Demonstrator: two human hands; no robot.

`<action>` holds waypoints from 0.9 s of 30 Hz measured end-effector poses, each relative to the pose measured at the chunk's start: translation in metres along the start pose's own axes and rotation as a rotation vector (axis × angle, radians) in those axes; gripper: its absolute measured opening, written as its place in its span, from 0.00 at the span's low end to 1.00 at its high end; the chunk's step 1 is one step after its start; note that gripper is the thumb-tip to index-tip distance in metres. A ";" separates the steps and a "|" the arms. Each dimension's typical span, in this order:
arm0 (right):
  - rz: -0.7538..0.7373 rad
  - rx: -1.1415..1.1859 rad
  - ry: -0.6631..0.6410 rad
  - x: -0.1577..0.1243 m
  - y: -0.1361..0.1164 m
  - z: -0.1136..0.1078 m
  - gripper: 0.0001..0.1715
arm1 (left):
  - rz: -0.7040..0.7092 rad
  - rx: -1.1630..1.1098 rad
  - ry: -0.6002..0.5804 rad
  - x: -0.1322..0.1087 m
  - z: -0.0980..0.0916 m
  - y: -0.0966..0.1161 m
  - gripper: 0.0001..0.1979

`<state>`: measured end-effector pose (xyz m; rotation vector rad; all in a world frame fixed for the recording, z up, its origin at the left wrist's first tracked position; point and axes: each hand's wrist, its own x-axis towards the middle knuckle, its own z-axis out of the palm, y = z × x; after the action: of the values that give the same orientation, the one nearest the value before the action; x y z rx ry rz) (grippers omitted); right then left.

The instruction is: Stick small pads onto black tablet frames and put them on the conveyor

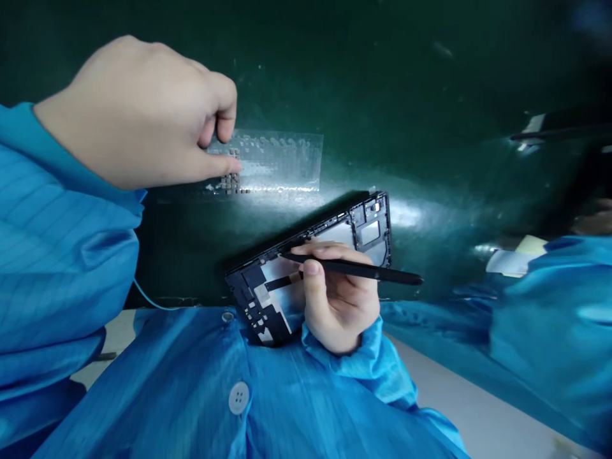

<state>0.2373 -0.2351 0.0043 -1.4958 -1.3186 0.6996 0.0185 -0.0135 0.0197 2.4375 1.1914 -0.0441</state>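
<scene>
My left hand (153, 115) is at the upper left, fingers curled and thumb out. Its thumb tip presses on a clear plastic sheet (287, 162) that carries rows of small dark pieces (230, 185). My right hand (339, 299) is closed round slim black tweezers (363, 269). Their pointed end touches or hovers just over the inner edge of an opened tablet housing (275, 322); which of the two I cannot tell. The housing lies tilted at the bench's near edge, its black frame and silver inside showing. My right hand covers part of it.
The dark green bench top (382, 76) spreads beyond both hands. At the right a co-worker's blue sleeve (559, 306) reaches in, near a white and yellow slip (516, 258). A dark, thin tool (549, 134) is blurred at the far right. A thin blue cord (153, 303) hangs by my left sleeve.
</scene>
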 end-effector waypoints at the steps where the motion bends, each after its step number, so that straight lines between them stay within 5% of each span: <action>1: -0.010 -0.019 -0.014 0.001 -0.002 -0.001 0.12 | 0.018 -0.001 0.014 0.000 0.001 -0.002 0.47; 7: -0.115 -0.240 -0.240 0.022 -0.028 -0.018 0.19 | 0.021 0.008 0.016 0.001 0.001 -0.003 0.48; 12: -0.049 -0.110 -0.516 0.104 -0.017 -0.010 0.07 | -0.034 0.065 -0.069 0.001 -0.006 0.009 0.29; 15: -0.033 -0.049 -0.682 0.141 0.002 0.003 0.12 | -0.051 0.080 -0.094 0.001 -0.008 0.013 0.21; 27: 0.179 0.097 -0.602 0.137 0.010 0.015 0.21 | -0.053 0.087 -0.100 0.001 -0.007 0.014 0.28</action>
<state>0.2615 -0.0990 0.0145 -1.3852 -1.5683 1.3874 0.0286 -0.0173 0.0305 2.4460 1.2331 -0.2356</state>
